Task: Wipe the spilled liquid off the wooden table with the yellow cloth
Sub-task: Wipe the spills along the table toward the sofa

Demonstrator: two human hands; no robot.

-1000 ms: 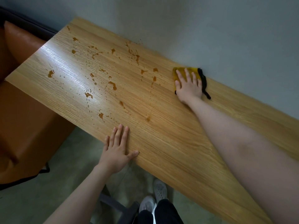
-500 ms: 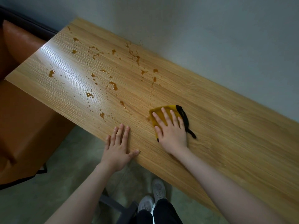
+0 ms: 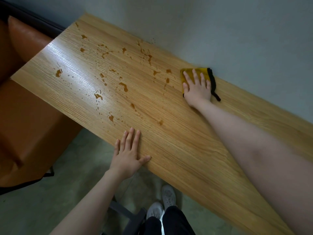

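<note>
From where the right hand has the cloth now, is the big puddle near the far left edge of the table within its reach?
Probably not without stepping or leaning left. The right hand presses the yellow cloth by the wall with the arm already stretched out, and the puddle lies far across the wooden table. Nothing stands between them.

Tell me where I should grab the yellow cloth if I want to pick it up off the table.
Probably pinch the yellow cloth at its black-trimmed edge, coming from the right. The cloth lies flat under the right hand, tight against the wall at the back of the table, so that raised trim and its loose tail offer the easiest grip.
</note>
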